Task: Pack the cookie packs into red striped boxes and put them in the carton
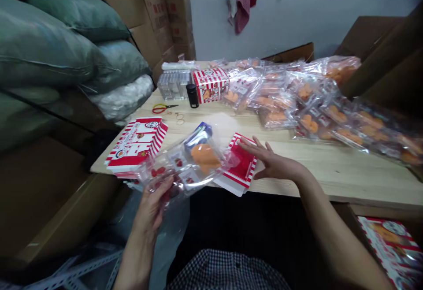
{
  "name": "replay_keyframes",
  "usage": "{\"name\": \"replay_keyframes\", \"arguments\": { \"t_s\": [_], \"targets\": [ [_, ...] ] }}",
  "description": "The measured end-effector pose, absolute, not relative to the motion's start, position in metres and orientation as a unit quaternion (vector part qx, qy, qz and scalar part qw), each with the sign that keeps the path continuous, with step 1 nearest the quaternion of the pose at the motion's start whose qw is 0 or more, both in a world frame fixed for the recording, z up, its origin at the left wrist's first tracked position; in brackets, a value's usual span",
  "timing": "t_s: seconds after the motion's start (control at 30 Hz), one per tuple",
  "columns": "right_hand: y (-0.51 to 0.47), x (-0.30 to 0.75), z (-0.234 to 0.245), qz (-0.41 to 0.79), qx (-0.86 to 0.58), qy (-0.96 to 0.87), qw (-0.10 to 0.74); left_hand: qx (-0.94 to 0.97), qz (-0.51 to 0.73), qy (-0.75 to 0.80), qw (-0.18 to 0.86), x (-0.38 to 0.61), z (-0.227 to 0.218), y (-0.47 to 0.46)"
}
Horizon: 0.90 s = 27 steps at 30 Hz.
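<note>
In my left hand is a clear plastic bag, gripped by its near left end and tilted above the table's front edge. Inside it show an orange piece, a blue item, small red pieces and small printed cards. My right hand has its fingers spread over a flat red-and-white striped carton, which lies at the front edge with a white flap sticking out. Whether the fingertips touch the carton I cannot tell. To the left lies a stack of similar flat striped cartons.
Red-handled scissors, a black bottle, an upright striped box and clear plastic cases stand toward the back. Many filled clear bags cover the right rear. An open cardboard box with printed packs sits below right.
</note>
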State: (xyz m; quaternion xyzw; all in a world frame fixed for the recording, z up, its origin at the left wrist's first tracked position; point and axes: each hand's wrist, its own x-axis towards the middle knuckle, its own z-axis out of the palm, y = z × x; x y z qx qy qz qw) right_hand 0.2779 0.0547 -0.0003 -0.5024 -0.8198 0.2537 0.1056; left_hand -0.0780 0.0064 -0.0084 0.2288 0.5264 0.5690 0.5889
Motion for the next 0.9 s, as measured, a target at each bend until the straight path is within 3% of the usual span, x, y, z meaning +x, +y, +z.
{"name": "replay_keyframes", "arguments": {
  "t_s": [0.1, 0.2, 0.3, 0.63, 0.9],
  "targets": [
    [0.091, 0.254, -0.022, 0.139, -0.456, -0.877, -0.058, 0.172, 0.61, 0.543, 0.551, -0.1, -0.008, -0.003],
    [0.105, 0.24, -0.044, 0.076, -0.402, -0.907, -0.104, 0.127, 0.605, 0.574, 0.538, -0.107, -0.013, -0.015],
    [0.104, 0.242, -0.054, 0.086, -0.372, -0.916, -0.123, 0.089, 0.579, 0.59, 0.555, -0.104, -0.022, -0.025],
    [0.063, 0.235, -0.07, 0.094, -0.462, -0.88, 0.05, 0.154, 0.57, 0.591, 0.55, -0.08, -0.037, -0.039],
    [0.051, 0.232, -0.073, 0.082, -0.486, -0.868, 0.065, 0.239, 0.399, 0.571, 0.676, -0.093, -0.061, -0.021]
  ]
}}
